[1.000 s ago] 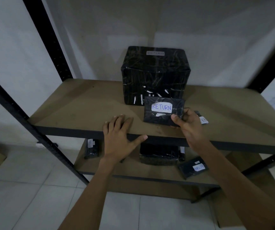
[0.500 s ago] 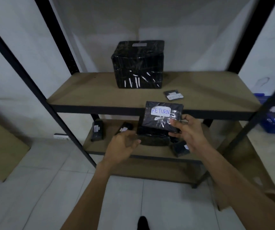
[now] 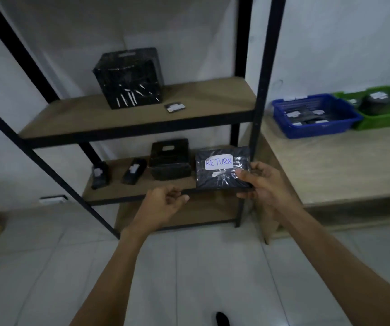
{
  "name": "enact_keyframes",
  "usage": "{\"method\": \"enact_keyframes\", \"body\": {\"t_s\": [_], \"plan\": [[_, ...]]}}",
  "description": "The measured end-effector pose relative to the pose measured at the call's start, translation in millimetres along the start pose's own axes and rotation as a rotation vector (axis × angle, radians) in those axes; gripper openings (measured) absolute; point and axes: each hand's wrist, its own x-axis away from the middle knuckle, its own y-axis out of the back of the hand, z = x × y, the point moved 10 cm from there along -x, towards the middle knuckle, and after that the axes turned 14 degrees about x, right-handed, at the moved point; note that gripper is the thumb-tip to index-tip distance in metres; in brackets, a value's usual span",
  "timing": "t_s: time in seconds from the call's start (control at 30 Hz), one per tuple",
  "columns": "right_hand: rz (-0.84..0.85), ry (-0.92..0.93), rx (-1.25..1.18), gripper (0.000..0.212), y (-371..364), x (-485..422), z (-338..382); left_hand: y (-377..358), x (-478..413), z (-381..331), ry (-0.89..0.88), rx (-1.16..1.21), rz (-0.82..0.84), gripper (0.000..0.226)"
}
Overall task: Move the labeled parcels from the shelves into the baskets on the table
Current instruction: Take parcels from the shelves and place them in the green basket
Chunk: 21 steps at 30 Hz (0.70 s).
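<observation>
We hold a RETURN parcel [image 3: 222, 171] in front of the shelves [image 3: 90, 121].
Our right hand [image 3: 268, 187] has its fingers [image 3: 244, 178] clamped on its right edge; our left hand [image 3: 163, 204] is loosely curled, empty. Unlike a moment earlier, the blue basket [image 3: 316, 129] on the table [image 3: 342, 165] is in view.

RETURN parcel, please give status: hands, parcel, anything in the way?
Right hand pinches RETURN parcel, held in air before lower shelf. Left hand loosely curled, empty. Black shelf post beside parcel, toward blue basket.
</observation>
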Motion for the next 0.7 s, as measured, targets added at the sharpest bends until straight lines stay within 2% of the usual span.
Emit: {"method": "enact_keyframes", "body": {"t_s": [0.13, 0.37, 0.7], "plan": [[-0.045, -0.010, 0.011, 0.015, 52, 42, -13, -48, 33, -18, 0.016, 0.091, 0.016, 0.028], [-0.102, -0.046, 0.017, 0.017, 170, 76, -35, -166, 48, -75, -0.028, 0.005, 0.167, 0.030], [-0.176, -0.037, 0.025, 0.017, 427, 69, -35, -403, 11, -184, -0.008, 0.002, 0.290, 0.034]]}}
